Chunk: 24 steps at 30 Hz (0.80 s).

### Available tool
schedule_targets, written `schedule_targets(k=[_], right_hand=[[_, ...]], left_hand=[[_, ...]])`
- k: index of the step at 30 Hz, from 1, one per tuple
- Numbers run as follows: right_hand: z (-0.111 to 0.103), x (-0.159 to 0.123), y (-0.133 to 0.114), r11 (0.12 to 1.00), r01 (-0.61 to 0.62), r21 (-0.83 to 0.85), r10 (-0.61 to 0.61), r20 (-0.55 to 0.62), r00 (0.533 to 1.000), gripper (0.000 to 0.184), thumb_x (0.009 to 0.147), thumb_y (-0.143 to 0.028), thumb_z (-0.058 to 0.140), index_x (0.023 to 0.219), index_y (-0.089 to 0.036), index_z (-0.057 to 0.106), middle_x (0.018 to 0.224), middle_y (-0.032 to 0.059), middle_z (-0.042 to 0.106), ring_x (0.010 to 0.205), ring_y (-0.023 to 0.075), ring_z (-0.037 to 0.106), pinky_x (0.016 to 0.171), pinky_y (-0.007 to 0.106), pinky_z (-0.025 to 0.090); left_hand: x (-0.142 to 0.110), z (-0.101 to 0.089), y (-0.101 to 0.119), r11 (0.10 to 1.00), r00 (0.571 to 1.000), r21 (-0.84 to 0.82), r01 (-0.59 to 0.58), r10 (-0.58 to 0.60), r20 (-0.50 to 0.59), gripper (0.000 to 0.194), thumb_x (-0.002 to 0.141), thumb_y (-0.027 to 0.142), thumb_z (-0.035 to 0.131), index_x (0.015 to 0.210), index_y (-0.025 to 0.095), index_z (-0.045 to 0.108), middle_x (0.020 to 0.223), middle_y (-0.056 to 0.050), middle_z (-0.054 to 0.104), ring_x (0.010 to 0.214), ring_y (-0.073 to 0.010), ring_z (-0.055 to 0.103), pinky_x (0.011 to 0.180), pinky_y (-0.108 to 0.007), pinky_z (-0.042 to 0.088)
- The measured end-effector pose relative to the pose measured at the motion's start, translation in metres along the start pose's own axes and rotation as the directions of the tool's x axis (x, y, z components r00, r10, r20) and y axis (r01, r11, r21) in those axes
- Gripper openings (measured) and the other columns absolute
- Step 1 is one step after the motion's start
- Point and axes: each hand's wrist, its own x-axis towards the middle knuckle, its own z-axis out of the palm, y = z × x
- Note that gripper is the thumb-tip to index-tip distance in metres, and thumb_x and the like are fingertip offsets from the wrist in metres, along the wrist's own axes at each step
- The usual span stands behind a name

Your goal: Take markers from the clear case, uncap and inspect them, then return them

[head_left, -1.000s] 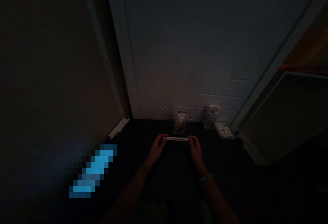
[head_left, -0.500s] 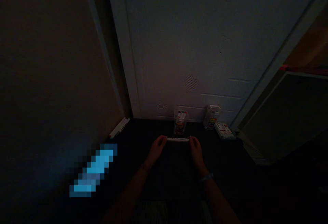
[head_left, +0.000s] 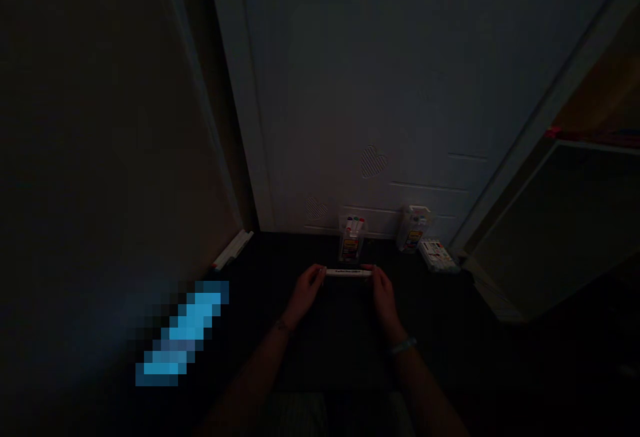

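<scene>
A white marker with dark lettering lies level between my two hands, above the dark tabletop. My left hand pinches its left end between thumb and fingers. At the opposite end, my right hand holds the marker, its index finger stretched along the top. Just behind the marker stands a clear plastic case with a few markers upright in it, their ends purple, green and red. Dim light hides the finer details of the fingertips.
Farther right stand a second clear case and a low white box. White markers lie at the table's left back corner. A pale panel with embossed hearts rises behind the dark table. A bright blue pixelated patch covers the left side.
The fingers of my right hand have shifted slightly at the marker's right end, with the index finger now extended leftward over it. My left hand keeps its place.
</scene>
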Motion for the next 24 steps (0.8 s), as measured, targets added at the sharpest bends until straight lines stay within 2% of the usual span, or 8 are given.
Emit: schedule_targets(k=[6, 13, 19, 24], right_hand=[[0.0005, 0.0022, 0.0041, 0.999, -0.005, 0.039, 0.005, -0.001, 1.000, 0.047, 0.083, -0.056, 0.042, 0.099, -0.019, 0.066, 0.065, -0.0001, 0.054, 0.058, 0.0135, 0.047, 0.051, 0.024, 0.035], [0.0003, 0.0024, 0.0034, 1.000, -0.011, 0.001, 0.011, -0.001, 1.000, 0.045, 0.082, -0.055, 0.042, 0.098, -0.021, 0.066, 0.067, 0.0004, 0.058, 0.058, 0.0146, 0.049, 0.051, 0.024, 0.036], [-0.0001, 0.0030, 0.0040, 0.999, 0.034, -0.024, -0.035, -0.010, 0.999, 0.040, 0.082, -0.052, 0.044, 0.097, -0.021, 0.065, 0.082, 0.0030, 0.063, 0.069, 0.0163, 0.054, 0.058, 0.025, 0.041], [-0.0006, 0.0033, 0.0051, 0.999, 0.031, -0.040, -0.032, -0.013, 0.999, 0.038, 0.083, -0.050, 0.044, 0.099, -0.021, 0.063, 0.082, 0.0024, 0.062, 0.070, 0.0163, 0.054, 0.060, 0.025, 0.042]], left_hand=[[-0.0005, 0.0000, 0.0020, 1.000, 1.000, -0.012, -0.009, 0.009, -0.001, 0.038, 0.082, 0.052, 0.045, 0.090, 0.018, 0.060, 0.075, 0.000, 0.058, 0.069, -0.0137, 0.051, 0.064, -0.024, 0.041], [0.0002, 0.0007, -0.0008, 1.000, 1.000, -0.021, -0.005, 0.005, -0.010, 0.037, 0.082, 0.051, 0.046, 0.091, 0.018, 0.059, 0.075, 0.000, 0.056, 0.069, -0.0139, 0.051, 0.065, -0.024, 0.042], [0.0008, 0.0010, -0.0022, 0.999, 1.000, -0.038, -0.010, 0.010, -0.008, 0.036, 0.082, 0.049, 0.046, 0.096, 0.018, 0.059, 0.087, -0.003, 0.061, 0.078, -0.0155, 0.055, 0.071, -0.026, 0.044], [0.0012, 0.0012, -0.0039, 0.998, 1.000, -0.051, -0.031, 0.030, -0.005, 0.034, 0.082, 0.046, 0.048, 0.099, 0.019, 0.059, 0.094, -0.004, 0.062, 0.086, -0.0170, 0.057, 0.076, -0.027, 0.045]])
